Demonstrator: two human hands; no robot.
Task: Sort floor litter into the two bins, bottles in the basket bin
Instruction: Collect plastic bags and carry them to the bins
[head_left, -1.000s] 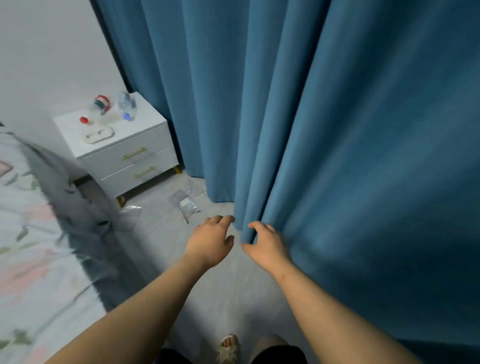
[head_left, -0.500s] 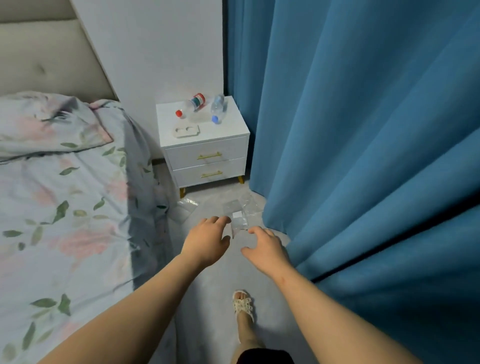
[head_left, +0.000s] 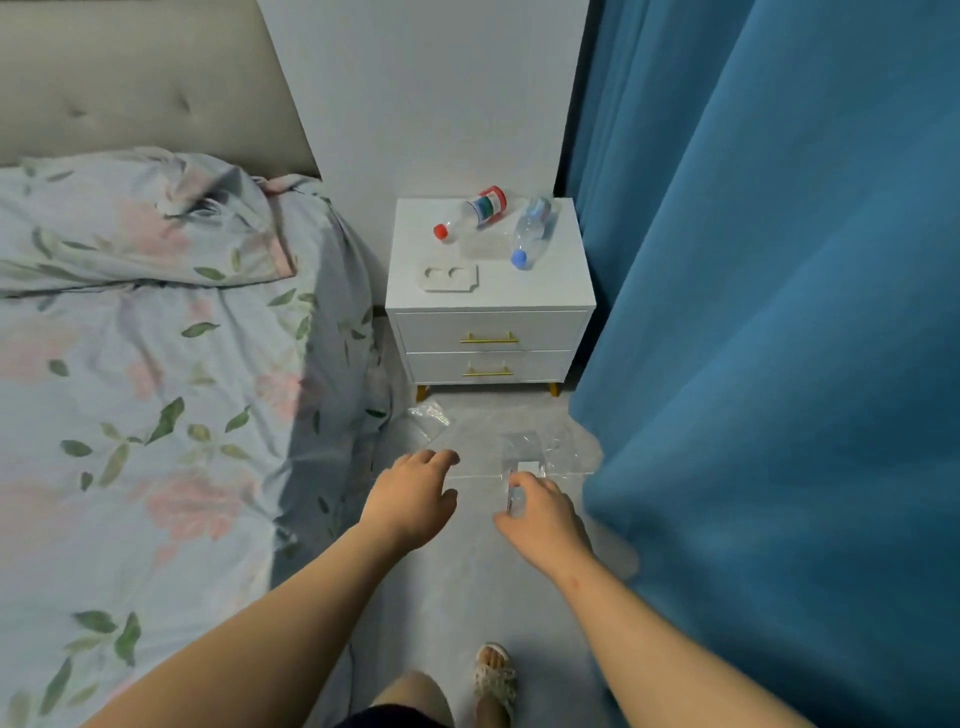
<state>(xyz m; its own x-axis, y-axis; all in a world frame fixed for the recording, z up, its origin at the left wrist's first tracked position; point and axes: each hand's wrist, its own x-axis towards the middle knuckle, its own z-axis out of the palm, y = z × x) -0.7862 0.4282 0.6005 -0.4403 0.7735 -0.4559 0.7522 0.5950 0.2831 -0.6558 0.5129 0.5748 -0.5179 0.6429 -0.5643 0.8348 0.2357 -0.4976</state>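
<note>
Two clear plastic bottles lie on their sides on the white nightstand (head_left: 545, 291): one with a red cap (head_left: 470, 215) and one with a blue cap (head_left: 530, 234). On the grey floor in front of it lie two clear plastic bags, a small one (head_left: 428, 415) and a larger one with a white label (head_left: 524, 452). My left hand (head_left: 415, 493) and my right hand (head_left: 540, 512) reach forward above the floor, fingers relaxed, holding nothing. My right fingertips overlap the near edge of the larger bag in view. Neither bin is visible.
A bed with a floral cover (head_left: 156, 389) fills the left side, and a blue curtain (head_left: 779, 364) hangs along the right. A white two-hole holder (head_left: 449, 277) sits on the nightstand. My sandalled foot (head_left: 493, 675) stands on the narrow floor strip between them.
The view has swung left, away from the curtain; the bed and nightstand now sit in front of me. My right hand has left the curtain edge. Both hands stay stretched forward.
</note>
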